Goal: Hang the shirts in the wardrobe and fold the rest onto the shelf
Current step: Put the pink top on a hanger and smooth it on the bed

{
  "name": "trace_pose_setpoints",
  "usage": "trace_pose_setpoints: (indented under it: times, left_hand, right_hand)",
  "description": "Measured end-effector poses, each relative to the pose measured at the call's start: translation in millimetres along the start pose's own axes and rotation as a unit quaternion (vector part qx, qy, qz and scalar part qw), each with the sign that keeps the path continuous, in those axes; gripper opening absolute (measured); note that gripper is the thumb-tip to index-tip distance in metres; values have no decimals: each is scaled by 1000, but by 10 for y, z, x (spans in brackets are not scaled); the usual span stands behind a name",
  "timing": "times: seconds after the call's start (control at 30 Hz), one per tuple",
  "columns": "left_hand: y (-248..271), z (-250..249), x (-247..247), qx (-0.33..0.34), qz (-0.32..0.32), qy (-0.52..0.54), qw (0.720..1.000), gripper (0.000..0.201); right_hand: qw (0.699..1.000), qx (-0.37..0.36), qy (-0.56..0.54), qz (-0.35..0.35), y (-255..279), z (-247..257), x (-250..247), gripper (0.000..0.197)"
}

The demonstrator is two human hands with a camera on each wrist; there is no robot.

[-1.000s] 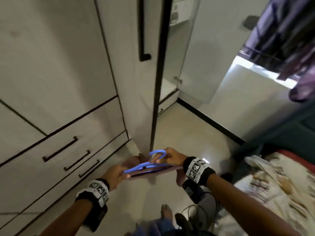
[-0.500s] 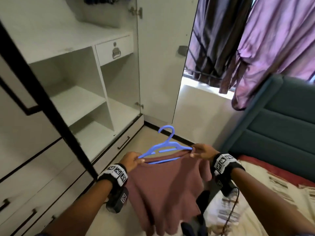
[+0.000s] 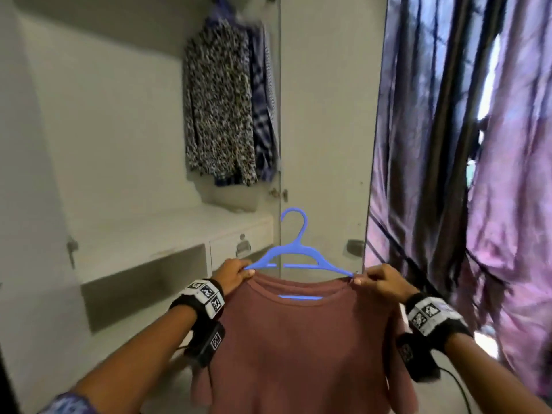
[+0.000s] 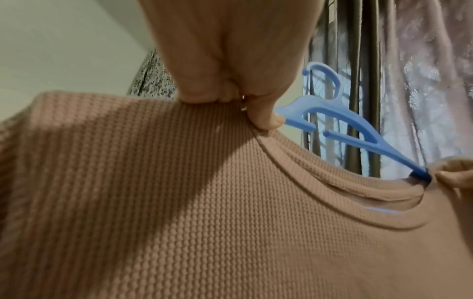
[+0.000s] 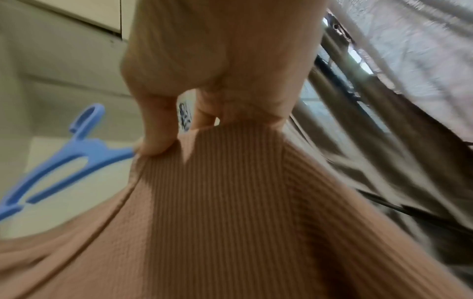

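A dusty-pink knit shirt (image 3: 298, 348) hangs on a blue plastic hanger (image 3: 297, 255), held up in front of the open wardrobe. My left hand (image 3: 234, 274) pinches the shirt's left shoulder together with the hanger's arm. My right hand (image 3: 378, 279) pinches the right shoulder at the other hanger tip. The left wrist view shows the shirt (image 4: 204, 202), the hanger (image 4: 345, 125) and my left hand (image 4: 243, 109). In the right wrist view my right hand (image 5: 163, 145) grips the fabric (image 5: 230, 222) beside the hanger (image 5: 66, 161). The hook points upward, free.
Inside the wardrobe a black-and-white patterned garment (image 3: 218, 109) and a blue striped one (image 3: 263, 109) hang at the upper right. Below them is a white shelf (image 3: 167, 234) with a small drawer (image 3: 242, 246). A purple curtain (image 3: 463, 159) hangs to the right of the open wardrobe door (image 3: 322, 115).
My view swung up from the floor and drawers to the hanging space. Both hands lifted the hanger, and the shirt now hangs spread out below it.
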State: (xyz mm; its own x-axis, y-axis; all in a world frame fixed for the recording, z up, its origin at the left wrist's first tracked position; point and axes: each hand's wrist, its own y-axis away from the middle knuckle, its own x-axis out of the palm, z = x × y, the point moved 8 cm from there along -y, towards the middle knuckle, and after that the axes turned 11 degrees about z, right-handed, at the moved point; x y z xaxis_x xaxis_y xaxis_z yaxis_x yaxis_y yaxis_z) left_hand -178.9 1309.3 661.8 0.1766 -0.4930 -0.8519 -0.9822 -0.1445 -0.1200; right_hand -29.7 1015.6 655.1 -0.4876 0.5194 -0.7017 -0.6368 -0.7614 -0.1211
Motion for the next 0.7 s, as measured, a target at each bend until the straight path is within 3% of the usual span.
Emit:
trace_pose_setpoints:
  times: [0.17,0.23,0.33,0.4,0.53,0.7]
  left_hand:
    - [-769,-47,-1358,15,-118,-40,992,18]
    - [-1044,-96,-1899,11,-164,-57,985,22]
    - [-1315,-123,-2581,16,-290,-81,953,19]
    - [-1462,-144,-2947,14,-357,-106,928,28]
    - [-1937,94,-3462,-117,-338,-194,913,73]
    - [-2354,86,-3841,-181,-326,-212,903,74]
  right_hand:
    - [993,-115,-7,38,-1233,774,-854,28]
    - [985,-173,0,-6,-1684,1084,-1218,30]
    - [964,-244,16,-109,-2181,1458,-1676,55]
    - [951,-262,28,-161,-2462,1719,-1916,46]
    - [933,-278,63,-217,-3032,2178,-2271,22]
    - [902,-313,86,-286,-3655,2681,-2782,21]
